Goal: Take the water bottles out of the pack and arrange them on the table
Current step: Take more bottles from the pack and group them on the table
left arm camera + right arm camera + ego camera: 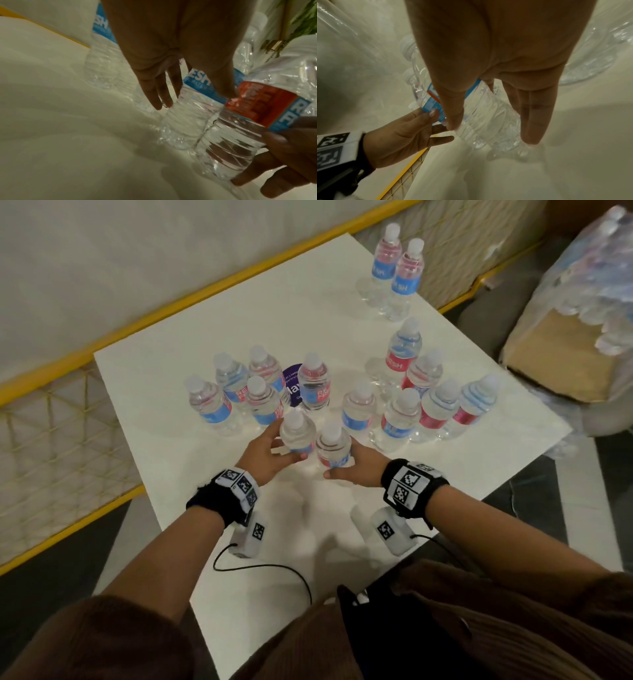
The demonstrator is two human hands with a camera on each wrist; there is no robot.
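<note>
Two small full water bottles are being held side by side near the front of the white worktop [212, 313]: the blue-label bottle [297, 433] is wrapped by the left hand [263, 455], the red-label bottle [333, 445] by the right hand [356, 465], fingers clamped around the label band on each. Thin ribbed plastic like this probably dents if squeezed and feels weighty for its size, so it's best taken mid-body, not by the cap. The shrink-wrapped pack [589, 278] is left off to the right.
</note>
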